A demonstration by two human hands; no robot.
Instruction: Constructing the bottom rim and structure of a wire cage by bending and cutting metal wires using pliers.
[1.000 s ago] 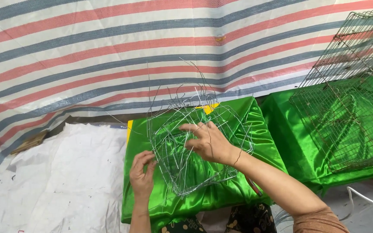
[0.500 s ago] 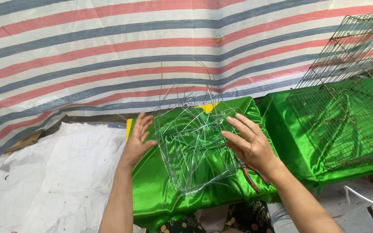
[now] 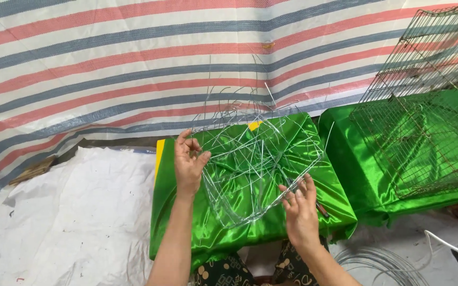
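While both bare hands work at it, a tangled wire frame point(image 3: 255, 164) of thin silvery rods sits above a green satin-covered block point(image 3: 186, 233), which lies in the middle of the head view. Loose wire ends stick up from the frame's far side toward the striped tarpaulin point(image 3: 133, 63) that hangs behind.

At the frame's left edge, the left hand point(image 3: 189, 161) is raised, palm turned toward the wires. Its fingers are loosely curled and partly spread, with the fingertips touching the outer wire; whether they truly pinch a strand cannot be told. At the near right corner, the right hand point(image 3: 300, 209) has its back to the camera. Its fingers are extended and only slightly bent, resting on or hooked around the frame's lower rim, a light hold rather than a closed fist.

A yellow edge point(image 3: 159, 153) shows under the green cloth on the block's left side. To the right, a second green-covered block point(image 3: 345, 153) stands just beside the first, bearing a rusty wire mesh cage point(image 3: 425, 122) with its panels tilted. White sheeting point(image 3: 64, 222) covers the floor to the left. Near the right forearm, a coil of wire point(image 3: 377, 265) lies on the ground, with a white cable point(image 3: 451, 246) just beyond it.
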